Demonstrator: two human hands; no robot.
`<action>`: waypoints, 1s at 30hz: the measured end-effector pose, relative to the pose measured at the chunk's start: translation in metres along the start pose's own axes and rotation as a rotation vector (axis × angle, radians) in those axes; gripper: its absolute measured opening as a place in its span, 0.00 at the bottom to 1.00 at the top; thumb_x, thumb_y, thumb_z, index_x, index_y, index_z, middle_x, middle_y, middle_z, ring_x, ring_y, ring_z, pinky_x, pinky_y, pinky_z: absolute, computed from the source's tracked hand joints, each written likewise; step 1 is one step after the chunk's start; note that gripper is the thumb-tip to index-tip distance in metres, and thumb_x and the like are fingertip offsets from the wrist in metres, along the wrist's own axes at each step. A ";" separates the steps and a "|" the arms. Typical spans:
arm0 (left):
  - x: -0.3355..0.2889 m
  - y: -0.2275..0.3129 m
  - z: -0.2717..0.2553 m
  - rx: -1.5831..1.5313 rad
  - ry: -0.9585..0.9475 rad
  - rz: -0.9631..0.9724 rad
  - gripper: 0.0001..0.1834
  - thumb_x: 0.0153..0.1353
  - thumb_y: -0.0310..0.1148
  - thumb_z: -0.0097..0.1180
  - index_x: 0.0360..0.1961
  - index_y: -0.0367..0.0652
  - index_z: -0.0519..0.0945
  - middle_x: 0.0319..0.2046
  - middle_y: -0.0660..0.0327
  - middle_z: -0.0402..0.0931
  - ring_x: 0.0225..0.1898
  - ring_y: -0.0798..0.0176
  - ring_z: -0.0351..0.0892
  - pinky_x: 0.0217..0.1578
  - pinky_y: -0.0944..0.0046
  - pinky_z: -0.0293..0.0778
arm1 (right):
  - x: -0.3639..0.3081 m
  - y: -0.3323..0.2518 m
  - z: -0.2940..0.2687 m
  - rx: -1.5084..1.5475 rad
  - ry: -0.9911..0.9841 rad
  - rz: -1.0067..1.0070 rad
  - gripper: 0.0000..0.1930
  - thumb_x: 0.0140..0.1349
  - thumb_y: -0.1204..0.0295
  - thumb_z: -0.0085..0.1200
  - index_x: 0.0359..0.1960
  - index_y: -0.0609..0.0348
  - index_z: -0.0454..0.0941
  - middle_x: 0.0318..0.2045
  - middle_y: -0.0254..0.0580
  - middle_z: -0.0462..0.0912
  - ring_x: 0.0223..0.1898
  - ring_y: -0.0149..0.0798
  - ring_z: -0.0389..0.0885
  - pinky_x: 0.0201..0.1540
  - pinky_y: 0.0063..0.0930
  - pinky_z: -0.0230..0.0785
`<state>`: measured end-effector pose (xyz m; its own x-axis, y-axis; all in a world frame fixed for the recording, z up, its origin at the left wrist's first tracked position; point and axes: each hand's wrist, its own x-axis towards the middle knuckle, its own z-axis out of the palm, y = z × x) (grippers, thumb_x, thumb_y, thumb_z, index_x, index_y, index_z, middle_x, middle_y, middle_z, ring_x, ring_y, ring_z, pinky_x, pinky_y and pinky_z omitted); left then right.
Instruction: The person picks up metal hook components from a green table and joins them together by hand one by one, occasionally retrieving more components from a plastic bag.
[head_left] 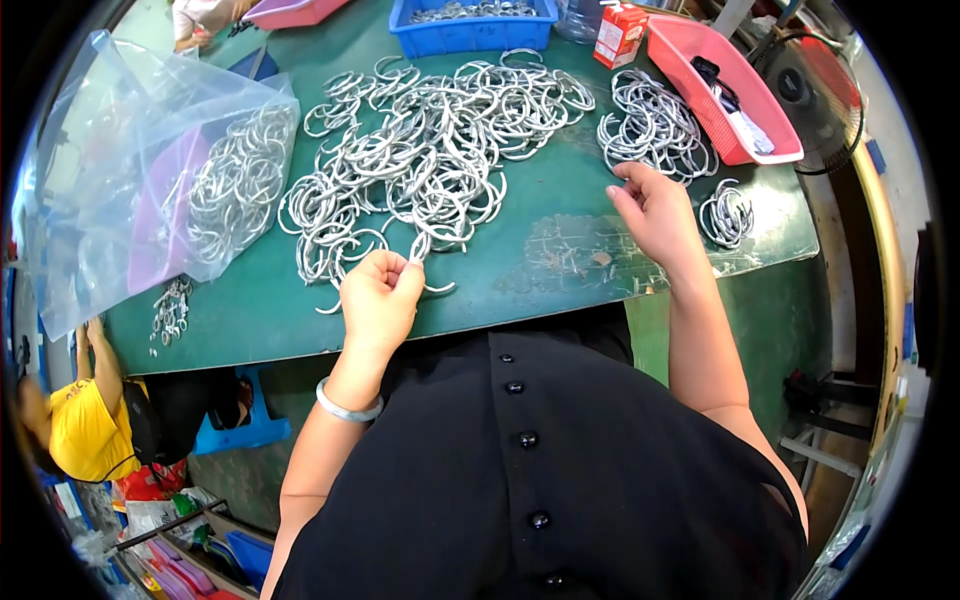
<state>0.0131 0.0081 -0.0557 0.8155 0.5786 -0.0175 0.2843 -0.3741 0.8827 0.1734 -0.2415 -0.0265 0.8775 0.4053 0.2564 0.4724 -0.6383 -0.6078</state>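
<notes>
A big heap of silver metal split rings (430,150) lies spread over the green table (560,270). My left hand (380,295) is at the heap's near edge, its fingers pinched on a ring (432,287) that sticks out to the right. My right hand (655,210) rests on the table at the right, its fingertips touching the near side of a neater pile of rings (655,125). A small bunch of rings (727,215) lies just right of that hand.
A clear plastic bag (150,170) with more rings sits at the left. A pink tray (725,85), a blue bin (470,25) and a red carton (620,35) stand at the back. A person in yellow (80,420) crouches at lower left. A fan (815,90) stands at the right.
</notes>
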 end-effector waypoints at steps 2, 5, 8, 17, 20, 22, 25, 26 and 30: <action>0.001 0.008 -0.003 -0.290 -0.068 -0.190 0.08 0.53 0.28 0.54 0.20 0.39 0.71 0.12 0.69 0.66 0.11 0.77 0.62 0.12 0.78 0.58 | -0.001 -0.001 0.000 0.025 -0.025 0.002 0.14 0.49 0.72 0.54 0.37 0.65 0.74 0.19 0.44 0.76 0.19 0.37 0.73 0.25 0.27 0.66; 0.004 0.009 -0.011 -0.423 -0.068 -0.302 0.08 0.53 0.30 0.54 0.20 0.40 0.71 0.13 0.67 0.67 0.10 0.75 0.64 0.12 0.77 0.59 | -0.001 -0.004 -0.001 0.080 -0.071 0.012 0.13 0.49 0.72 0.54 0.37 0.65 0.74 0.19 0.43 0.75 0.19 0.35 0.73 0.25 0.26 0.65; 0.001 0.002 -0.017 -0.558 -0.100 -0.387 0.08 0.53 0.32 0.54 0.21 0.42 0.71 0.14 0.66 0.69 0.12 0.72 0.68 0.12 0.76 0.60 | -0.005 -0.004 0.002 0.121 -0.099 0.024 0.14 0.50 0.72 0.54 0.37 0.66 0.73 0.19 0.43 0.75 0.19 0.34 0.72 0.25 0.25 0.65; -0.011 0.000 -0.011 -0.871 -0.132 -0.477 0.05 0.55 0.31 0.51 0.26 0.43 0.71 0.18 0.64 0.72 0.16 0.70 0.72 0.18 0.74 0.66 | -0.002 -0.006 0.002 0.141 -0.123 0.015 0.14 0.50 0.72 0.54 0.38 0.66 0.73 0.19 0.41 0.75 0.19 0.32 0.71 0.24 0.24 0.64; -0.018 0.000 -0.006 -0.912 -0.139 -0.472 0.05 0.57 0.31 0.49 0.26 0.44 0.71 0.19 0.64 0.72 0.18 0.70 0.72 0.19 0.74 0.66 | -0.006 -0.006 0.002 0.157 -0.138 0.023 0.14 0.50 0.72 0.54 0.38 0.66 0.73 0.19 0.41 0.74 0.19 0.32 0.71 0.24 0.23 0.64; -0.019 0.002 -0.005 -0.937 -0.165 -0.491 0.04 0.57 0.31 0.49 0.28 0.44 0.70 0.20 0.63 0.73 0.21 0.68 0.74 0.22 0.74 0.69 | -0.007 -0.006 0.002 0.165 -0.142 0.022 0.14 0.50 0.72 0.54 0.38 0.66 0.73 0.18 0.40 0.74 0.19 0.32 0.70 0.24 0.23 0.63; -0.016 0.008 -0.001 -1.000 -0.146 -0.548 0.03 0.58 0.30 0.48 0.29 0.43 0.70 0.23 0.62 0.73 0.24 0.67 0.75 0.25 0.73 0.71 | -0.007 -0.005 0.002 0.155 -0.141 -0.002 0.14 0.50 0.72 0.53 0.38 0.66 0.73 0.18 0.40 0.74 0.18 0.31 0.70 0.24 0.23 0.63; -0.016 0.008 -0.001 -1.000 -0.145 -0.548 0.03 0.58 0.30 0.48 0.29 0.43 0.70 0.23 0.62 0.73 0.24 0.67 0.75 0.25 0.73 0.71 | -0.008 -0.004 0.003 0.156 -0.139 -0.012 0.13 0.50 0.73 0.54 0.38 0.66 0.73 0.18 0.40 0.73 0.18 0.31 0.70 0.23 0.23 0.63; -0.017 0.007 -0.001 -1.012 -0.167 -0.533 0.05 0.58 0.30 0.48 0.27 0.43 0.69 0.24 0.60 0.73 0.27 0.64 0.76 0.28 0.71 0.72 | -0.009 -0.006 0.002 0.166 -0.145 -0.028 0.13 0.50 0.73 0.54 0.38 0.66 0.73 0.18 0.39 0.73 0.18 0.31 0.69 0.22 0.23 0.63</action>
<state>0.0004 -0.0039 -0.0492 0.7914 0.3569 -0.4964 0.1400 0.6845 0.7154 0.1619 -0.2399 -0.0265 0.8376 0.5188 0.1710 0.4655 -0.5142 -0.7203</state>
